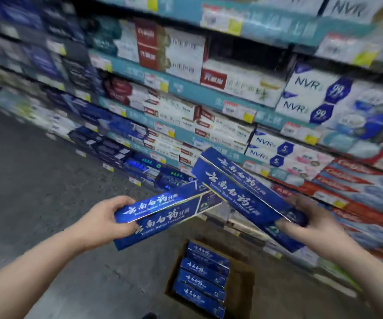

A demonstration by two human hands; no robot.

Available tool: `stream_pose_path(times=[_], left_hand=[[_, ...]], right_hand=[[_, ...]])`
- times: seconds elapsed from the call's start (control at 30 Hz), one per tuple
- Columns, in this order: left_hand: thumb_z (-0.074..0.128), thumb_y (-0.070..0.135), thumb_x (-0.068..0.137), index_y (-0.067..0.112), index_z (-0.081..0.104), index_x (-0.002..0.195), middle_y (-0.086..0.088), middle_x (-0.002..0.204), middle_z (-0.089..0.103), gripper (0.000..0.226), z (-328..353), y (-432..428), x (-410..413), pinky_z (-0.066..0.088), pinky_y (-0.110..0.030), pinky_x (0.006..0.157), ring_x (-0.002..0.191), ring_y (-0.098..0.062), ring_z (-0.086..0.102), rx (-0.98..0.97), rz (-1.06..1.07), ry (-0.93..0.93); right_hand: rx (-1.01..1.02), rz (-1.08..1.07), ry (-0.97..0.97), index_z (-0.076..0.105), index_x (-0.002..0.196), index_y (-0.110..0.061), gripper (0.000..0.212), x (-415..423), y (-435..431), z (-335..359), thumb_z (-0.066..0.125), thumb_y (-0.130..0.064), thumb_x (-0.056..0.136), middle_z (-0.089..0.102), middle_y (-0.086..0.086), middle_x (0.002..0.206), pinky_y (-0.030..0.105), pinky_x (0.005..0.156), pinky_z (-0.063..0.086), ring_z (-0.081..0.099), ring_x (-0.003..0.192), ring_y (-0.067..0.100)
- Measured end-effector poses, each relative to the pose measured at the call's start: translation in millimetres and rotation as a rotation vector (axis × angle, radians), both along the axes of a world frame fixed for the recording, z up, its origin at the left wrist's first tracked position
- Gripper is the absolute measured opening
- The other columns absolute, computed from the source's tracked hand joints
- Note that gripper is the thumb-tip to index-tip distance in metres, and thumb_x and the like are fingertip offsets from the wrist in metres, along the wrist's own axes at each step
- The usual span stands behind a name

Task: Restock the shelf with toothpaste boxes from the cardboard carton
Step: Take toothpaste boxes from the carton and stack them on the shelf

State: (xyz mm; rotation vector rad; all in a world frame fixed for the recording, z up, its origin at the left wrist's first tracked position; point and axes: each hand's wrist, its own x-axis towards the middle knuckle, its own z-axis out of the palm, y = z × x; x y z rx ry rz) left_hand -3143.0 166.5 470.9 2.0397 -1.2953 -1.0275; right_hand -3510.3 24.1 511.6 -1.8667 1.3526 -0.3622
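You've got a pair of blue toothpaste boxes in each hand right now. Your left hand (104, 221) is clamped on the left pair (163, 211), thumb on top, and your right hand (310, 221) is wrapped around the end of the right pair (243, 194), which angles up toward the shelf (186, 88). The two pairs nearly meet in the middle. Down on the gray floor (36, 180), the cardboard carton (241, 286) sits open with more blue boxes (203, 278) stacked inside.

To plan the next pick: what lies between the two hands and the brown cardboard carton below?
Nothing but grey floor, in the head view; the hands' blue boxes hang above the carton, apart.
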Motion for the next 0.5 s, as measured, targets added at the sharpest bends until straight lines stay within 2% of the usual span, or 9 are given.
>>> stream_pose_path(times=[0.1, 0.2, 0.27, 0.33, 0.43, 0.5], left_hand=[[0.062, 0.043, 0.044, 0.026, 0.063, 0.087, 0.013, 0.075, 0.069, 0.046, 50, 31, 17, 0.045, -0.012, 0.062, 0.062, -0.001, 0.058, -0.032, 0.083, 0.002], [0.063, 0.038, 0.047, 0.026, 0.064, 0.084, 0.008, 0.083, 0.07, 0.04, 97, 63, 33, 0.045, -0.013, 0.062, 0.062, 0.0, 0.057, -0.077, 0.146, -0.024], [0.065, 0.032, 0.05, 0.027, 0.064, 0.083, 0.01, 0.084, 0.069, 0.034, 124, 84, 46, 0.044, -0.012, 0.061, 0.062, 0.001, 0.057, -0.092, 0.186, -0.053], [0.065, 0.034, 0.048, 0.028, 0.064, 0.083, 0.01, 0.078, 0.069, 0.035, 149, 105, 61, 0.044, -0.012, 0.059, 0.06, 0.002, 0.056, -0.092, 0.233, -0.081], [0.06, 0.042, 0.042, 0.025, 0.064, 0.086, 0.003, 0.082, 0.071, 0.047, 181, 134, 88, 0.045, -0.013, 0.061, 0.063, 0.001, 0.057, -0.112, 0.279, -0.119], [0.059, 0.042, 0.041, 0.025, 0.064, 0.087, 0.002, 0.084, 0.071, 0.05, 198, 155, 109, 0.047, -0.015, 0.064, 0.066, -0.001, 0.059, -0.127, 0.303, -0.131]], right_hand=[[-0.07, 0.066, 0.007, 0.051, 0.101, -0.026, 0.041, 25, 2, 42, 0.076, -0.014, 0.071, 0.059, -0.01, 0.092, 0.014, 0.068, 0.041, 0.058, 0.083, 0.008], [-0.076, 0.133, -0.029, 0.054, 0.094, -0.025, 0.038, 51, 5, 80, 0.077, -0.006, 0.069, 0.064, -0.004, 0.091, 0.008, 0.062, 0.042, 0.06, 0.069, -0.003], [-0.073, 0.19, -0.028, 0.056, 0.095, -0.026, 0.04, 70, 6, 104, 0.077, -0.004, 0.068, 0.068, -0.001, 0.089, 0.004, 0.056, 0.042, 0.06, 0.058, -0.005], [-0.086, 0.225, -0.047, 0.058, 0.097, -0.024, 0.04, 90, 10, 128, 0.078, -0.006, 0.068, 0.069, -0.005, 0.089, 0.005, 0.056, 0.043, 0.061, 0.057, -0.005], [-0.141, 0.31, -0.054, 0.058, 0.087, -0.04, 0.038, 127, 25, 161, 0.077, -0.011, 0.07, 0.07, -0.019, 0.086, 0.015, 0.063, 0.045, 0.062, 0.066, -0.007], [-0.178, 0.347, -0.058, 0.058, 0.085, -0.038, 0.036, 155, 37, 181, 0.076, -0.011, 0.07, 0.07, -0.024, 0.082, 0.011, 0.063, 0.044, 0.063, 0.07, -0.009]])
